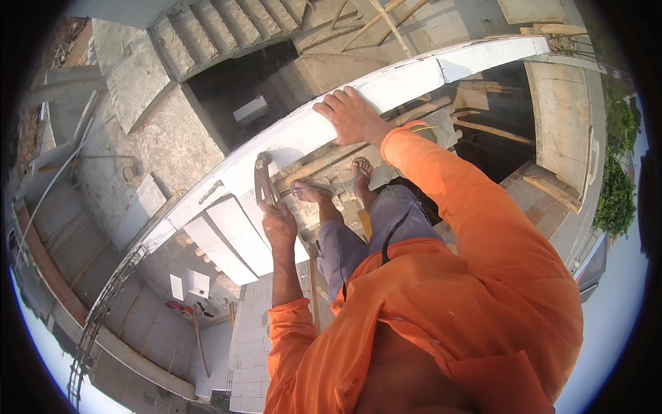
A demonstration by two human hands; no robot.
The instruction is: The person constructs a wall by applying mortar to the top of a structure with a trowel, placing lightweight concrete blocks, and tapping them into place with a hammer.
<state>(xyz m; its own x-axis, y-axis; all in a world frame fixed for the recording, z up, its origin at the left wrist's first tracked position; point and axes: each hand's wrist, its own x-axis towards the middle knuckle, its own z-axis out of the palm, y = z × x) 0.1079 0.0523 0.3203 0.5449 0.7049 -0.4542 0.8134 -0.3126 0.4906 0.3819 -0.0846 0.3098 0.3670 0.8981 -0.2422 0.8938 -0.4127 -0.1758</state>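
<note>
A long row of white blocks [393,86] curves across the view as a low wall in front of me. My right hand [350,116] rests on top of it, fingers stretched over the blocks. Lower and to the left, my left hand [279,226] is closed around a grey hammer-like tool [262,176]. The tool's head end lies at the wall's top face; its exact kind is hard to make out. Loose white slabs [234,231] lean beside my left hand. My feet [314,193] in sandals stand on planks behind the wall.
Beyond the wall is a dark opening [241,86] below a concrete staircase [224,31]. Another dark drop [496,117] with wooden poles lies at the right. A steel reinforcement cage [103,310] runs along the left. Wooden poles [396,21] stand at the top.
</note>
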